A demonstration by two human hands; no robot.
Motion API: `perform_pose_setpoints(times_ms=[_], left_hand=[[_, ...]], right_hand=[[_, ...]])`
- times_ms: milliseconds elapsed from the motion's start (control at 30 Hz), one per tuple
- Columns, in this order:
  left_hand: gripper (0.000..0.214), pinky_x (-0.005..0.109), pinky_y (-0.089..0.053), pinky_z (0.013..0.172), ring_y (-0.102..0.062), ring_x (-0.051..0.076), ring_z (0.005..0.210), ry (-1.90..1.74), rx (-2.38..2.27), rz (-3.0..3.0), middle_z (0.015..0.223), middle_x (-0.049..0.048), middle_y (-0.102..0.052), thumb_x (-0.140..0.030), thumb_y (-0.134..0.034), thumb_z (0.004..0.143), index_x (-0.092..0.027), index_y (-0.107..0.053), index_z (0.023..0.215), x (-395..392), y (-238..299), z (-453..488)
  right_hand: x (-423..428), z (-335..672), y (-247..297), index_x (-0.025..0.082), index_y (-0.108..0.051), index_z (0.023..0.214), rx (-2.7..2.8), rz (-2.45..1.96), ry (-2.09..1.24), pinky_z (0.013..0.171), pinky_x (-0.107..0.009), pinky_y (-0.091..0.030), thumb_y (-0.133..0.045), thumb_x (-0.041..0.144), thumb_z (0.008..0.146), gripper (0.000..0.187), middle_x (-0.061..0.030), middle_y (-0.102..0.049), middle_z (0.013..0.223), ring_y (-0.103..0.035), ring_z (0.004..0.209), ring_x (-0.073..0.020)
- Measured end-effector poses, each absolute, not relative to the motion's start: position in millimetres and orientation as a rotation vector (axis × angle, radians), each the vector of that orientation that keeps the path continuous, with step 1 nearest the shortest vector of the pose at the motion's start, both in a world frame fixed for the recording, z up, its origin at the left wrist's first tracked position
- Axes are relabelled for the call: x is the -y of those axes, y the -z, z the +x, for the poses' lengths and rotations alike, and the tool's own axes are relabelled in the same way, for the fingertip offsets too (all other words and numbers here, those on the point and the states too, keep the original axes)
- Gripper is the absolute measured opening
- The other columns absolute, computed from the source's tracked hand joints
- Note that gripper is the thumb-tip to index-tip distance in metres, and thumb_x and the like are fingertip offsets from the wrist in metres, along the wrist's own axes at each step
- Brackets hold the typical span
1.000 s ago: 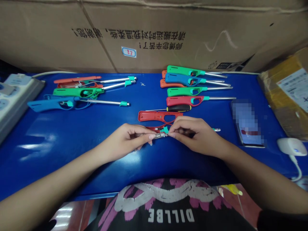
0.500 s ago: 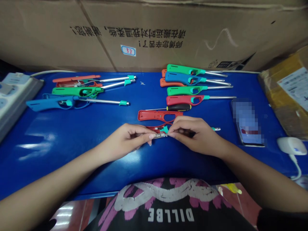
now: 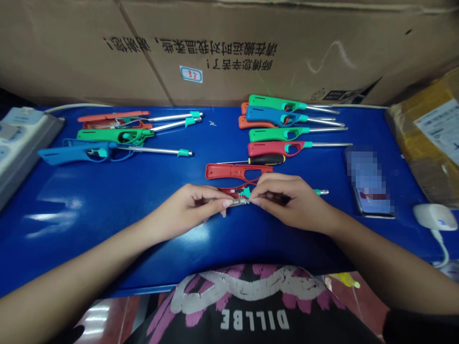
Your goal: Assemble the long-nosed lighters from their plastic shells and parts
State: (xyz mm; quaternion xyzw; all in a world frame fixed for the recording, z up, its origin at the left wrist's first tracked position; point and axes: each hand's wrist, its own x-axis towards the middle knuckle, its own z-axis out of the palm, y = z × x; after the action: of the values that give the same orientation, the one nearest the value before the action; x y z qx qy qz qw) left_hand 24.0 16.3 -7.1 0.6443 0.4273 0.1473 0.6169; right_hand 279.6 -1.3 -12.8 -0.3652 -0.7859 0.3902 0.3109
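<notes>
Left hand [image 3: 201,205]: thumb and fingers closed on a small clear tube [image 3: 237,202], held roughly level in front of the near half of the opened red lighter [image 3: 236,191]. Right hand [image 3: 287,198]: thumb and forefinger drawn together in a pinch at the tube's right end; what lies between those fingertips is too small to make out.

The opened lighter sits directly behind both hands and is partly covered by them. Its turquoise trigger [image 3: 246,192] shows in the gap between the hands; a metal tip [image 3: 324,192] shows past the right hand, with a stretch of blue between it and the phone [image 3: 371,184]. The loose red shell [image 3: 225,172] lies just beyond, and the screwdriver [image 3: 267,160] just beyond that, so room behind the hands is tight.

More room on the near side: a wide band of blue table [image 3: 247,243] runs from hands to near edge. Left of the hands, table extends to the power strip [image 3: 30,143]. The far edge meets a large carton [image 3: 229,24]. Finished lighters [image 3: 276,135] are grouped far right, stems toward the taped box [image 3: 419,134]; opened lighters [image 3: 114,137] lie far left.
</notes>
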Motion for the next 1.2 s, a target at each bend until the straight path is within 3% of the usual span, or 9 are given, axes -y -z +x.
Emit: perform_pose_setpoints(times_ms=[200,500,867,1200], left_hand=[[0.028,0.017,-0.041,0.052,-0.055,0.009,0.064,-0.339,-0.964,1.533,0.093,0.0078,-0.078,-0.034,-0.062,0.093,-0.014,-0.077,0.082,-15.8,7.2,24.2],[0.031,0.023,-0.049,0.071,-0.065,0.015,0.082,-0.339,-0.944,1.598,0.094,0.0070,-0.078,-0.035,-0.061,0.095,-0.015,-0.073,0.074,-16.2,9.0,22.8],[0.027,0.016,-0.038,0.050,-0.048,0.006,0.057,-0.339,-0.935,1.548,0.088,0.0041,-0.076,-0.032,-0.060,0.094,-0.014,-0.075,0.081,-15.6,7.6,25.0],[0.038,0.019,-0.031,0.048,-0.040,0.007,0.048,-0.260,-0.932,1.573,0.057,-0.0034,-0.052,-0.040,-0.053,0.099,-0.013,-0.070,0.079,-17.8,5.8,23.3]], right_hand=[[0.7,279.1,14.1,0.014,-0.071,0.093,2.088,-0.952,-1.020,0.058,-0.021,-0.042,-0.064,0.014,0.095,0.007,-0.0022,-0.063,0.085,-0.053,0.068,-0.0075],[0.1,276.9,15.4,0.015,-0.071,0.093,2.123,-0.940,-0.997,0.060,-0.022,-0.044,-0.062,0.014,0.095,0.009,-0.0029,-0.064,0.087,-0.054,0.070,-0.0083],[3.3,278.1,14.3,0.016,-0.070,0.092,2.136,-1.015,-0.993,0.056,-0.021,-0.041,-0.066,0.018,0.092,0.004,-0.0001,-0.059,0.082,-0.048,0.062,-0.0065],[1.5,277.6,15.1,0.018,-0.071,0.098,2.240,-0.977,-0.916,0.060,-0.022,-0.043,-0.063,0.019,0.096,0.009,-0.0015,-0.066,0.088,-0.051,0.064,-0.0079]])
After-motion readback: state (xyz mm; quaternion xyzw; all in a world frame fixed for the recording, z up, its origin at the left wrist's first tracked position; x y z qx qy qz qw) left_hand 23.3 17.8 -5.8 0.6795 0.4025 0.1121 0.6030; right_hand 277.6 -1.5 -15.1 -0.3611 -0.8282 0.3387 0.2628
